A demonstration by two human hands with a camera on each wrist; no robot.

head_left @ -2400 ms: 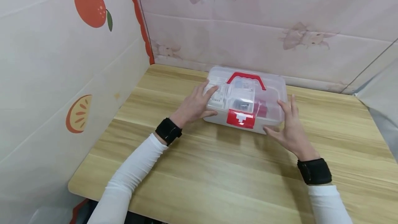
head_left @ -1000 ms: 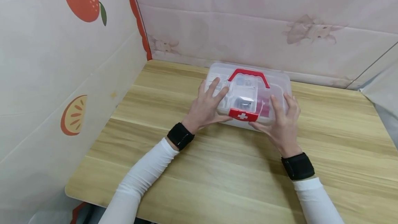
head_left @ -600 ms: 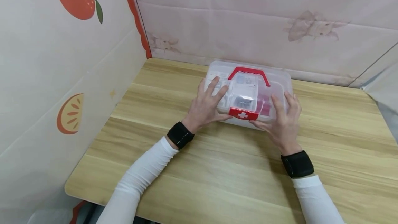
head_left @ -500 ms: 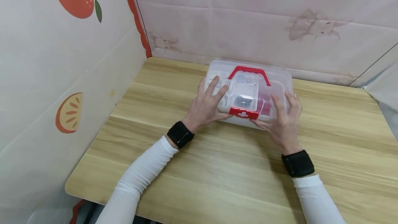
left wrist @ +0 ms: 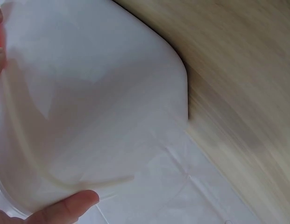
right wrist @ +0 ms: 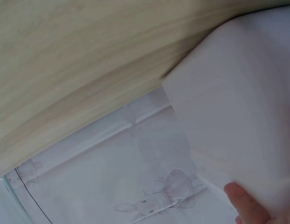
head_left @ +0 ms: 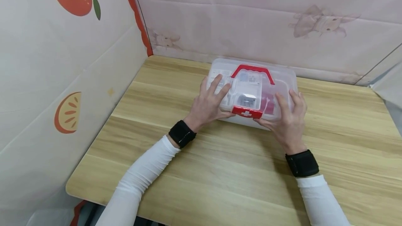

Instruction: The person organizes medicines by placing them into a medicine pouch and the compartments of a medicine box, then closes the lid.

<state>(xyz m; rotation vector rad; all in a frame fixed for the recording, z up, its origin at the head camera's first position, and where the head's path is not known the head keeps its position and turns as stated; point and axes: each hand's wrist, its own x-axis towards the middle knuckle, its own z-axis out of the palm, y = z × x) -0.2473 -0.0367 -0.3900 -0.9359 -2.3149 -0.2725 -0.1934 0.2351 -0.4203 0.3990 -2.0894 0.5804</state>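
Note:
A clear plastic first-aid box stands near the back of the table, with a red handle folded on its lid. Its red front latch bears a white cross and juts at an angle. My left hand grips the box's left part, fingers spread over the lid and thumb by the latch. My right hand grips the right part, its thumb at the latch's right end. Through the lid I see white packages and a pink item. Both wrist views show a finger against the box's side.
The wooden table extends in front of the box and to both sides. Close behind it hangs a pale pink wall sheet with rabbit prints. A white sheet with fruit prints borders the left side.
Both hands have come inward onto the box, thumbs now at the latch, which has tilted out from the front. Over the last half second the hands hold still while the head view dips slightly.

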